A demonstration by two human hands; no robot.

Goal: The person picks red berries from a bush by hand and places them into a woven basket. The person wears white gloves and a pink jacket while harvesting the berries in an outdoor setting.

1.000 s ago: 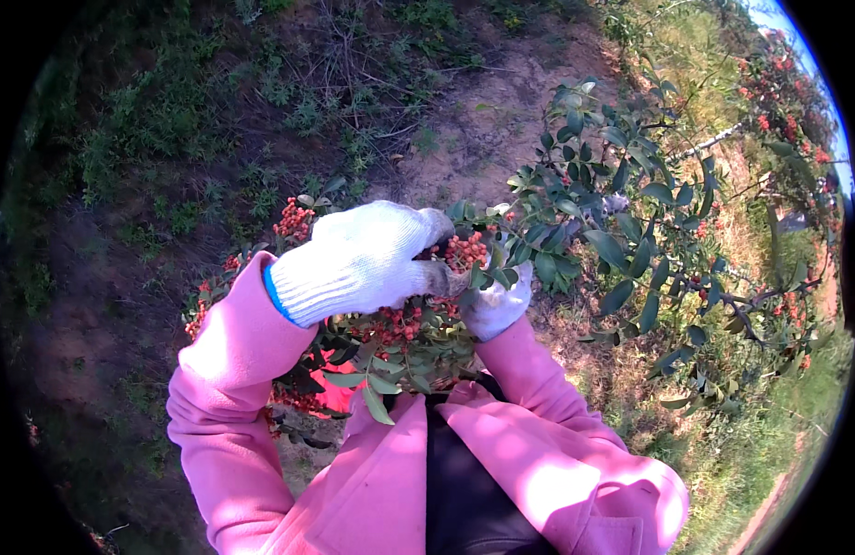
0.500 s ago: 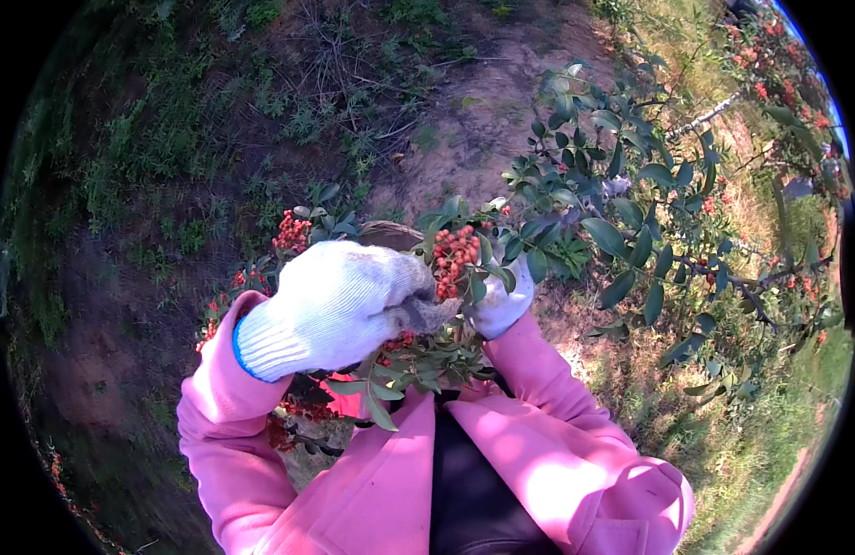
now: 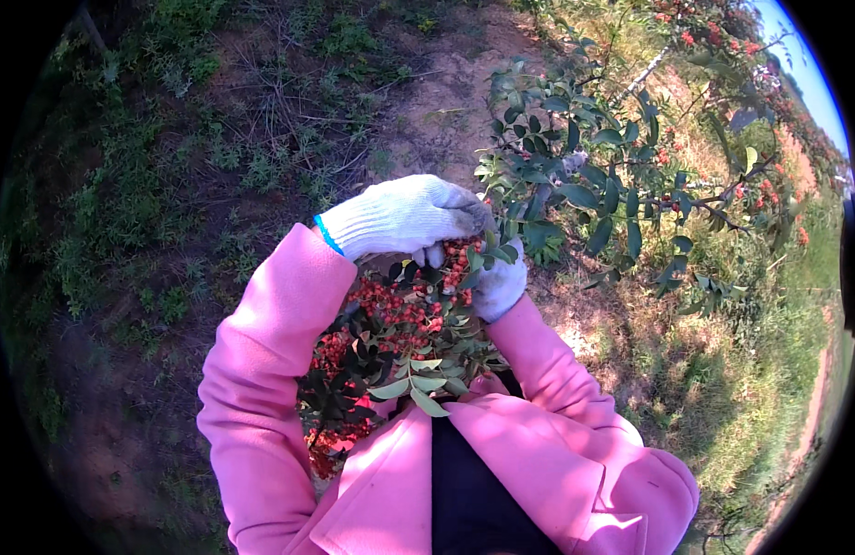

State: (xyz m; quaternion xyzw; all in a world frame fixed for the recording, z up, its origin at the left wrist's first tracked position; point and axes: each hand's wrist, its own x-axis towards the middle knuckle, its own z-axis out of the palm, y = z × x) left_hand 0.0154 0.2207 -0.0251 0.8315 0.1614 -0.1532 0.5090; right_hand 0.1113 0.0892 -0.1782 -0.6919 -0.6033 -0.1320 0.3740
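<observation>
My left hand, in a white knitted glove with a blue cuff edge, reaches over a cluster of small red berries. Its fingers curl down and close at the top of that cluster. Opposite, my right hand, gloved too, is closed around the leafy stem that bears the cluster; leaves cover part of its fingers. Below both hands, close to my chest, many red berries show among dark leaves. A spray of green leaves lies in front of them.
A leafy branch extends from the right beside my right hand. More berry-laden bushes stand at the far right. Low weeds and bare soil spread ahead, and sunlit grass lies to the right.
My left hand has moved up and right, from beside the berry cluster to over its top. More of the berries below are now uncovered. The surroundings have shifted left in view.
</observation>
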